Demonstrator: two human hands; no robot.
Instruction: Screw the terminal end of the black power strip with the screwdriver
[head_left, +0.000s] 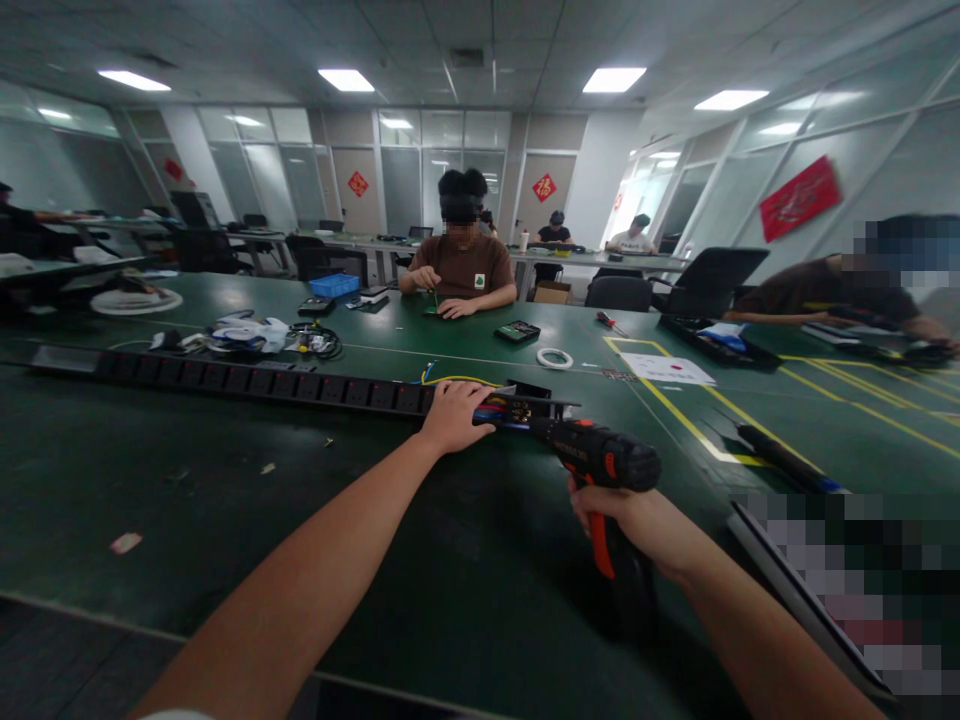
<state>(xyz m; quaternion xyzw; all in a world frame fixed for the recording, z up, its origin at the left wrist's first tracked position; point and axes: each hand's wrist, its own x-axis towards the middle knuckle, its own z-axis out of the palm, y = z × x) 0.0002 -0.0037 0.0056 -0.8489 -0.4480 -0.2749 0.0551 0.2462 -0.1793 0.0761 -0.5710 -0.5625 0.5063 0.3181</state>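
A long black power strip point(247, 385) with a row of sockets lies across the green table. My left hand point(454, 416) grips it near its right end, fingers over the top and thumb on the near side. Beside those fingers the end housing is open, showing coloured wires point(491, 405) and brass-coloured terminals. A yellow-green wire loops up behind the hand. My right hand point(626, 510) is wrapped around the handle of a black and orange cordless drill point(600, 455). Its nose points left at the open end of the strip; whether the bit touches a screw is hidden.
Behind the strip lie cables and plastic bags point(247, 335), a blue bin point(334, 286) and a white tape ring point(554, 358). A dark screwdriver-like tool point(784, 455) and a pixelated flat object point(855, 590) are at right. Co-workers sit opposite and at right.
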